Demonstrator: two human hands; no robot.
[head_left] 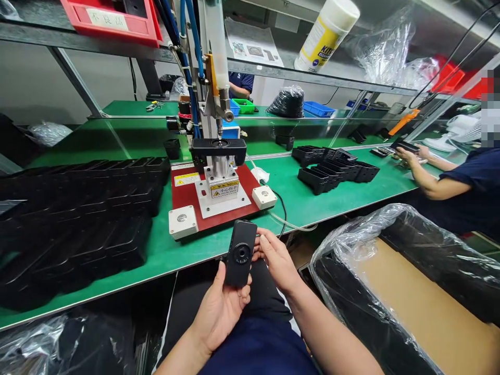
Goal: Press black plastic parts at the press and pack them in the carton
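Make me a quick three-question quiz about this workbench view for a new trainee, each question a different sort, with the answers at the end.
1. Multiple choice: what colour is the base plate under the press?
A) green
B) red
C) blue

2. True or false: the white and yellow can is on the shelf above the green bench.

3. Fill in the blank: the ____ hand holds the lower end of the black part.

Key:
1. B, red.
2. True.
3. Left: the left hand grips it there, while the fingers of the right hand are by its upper side.
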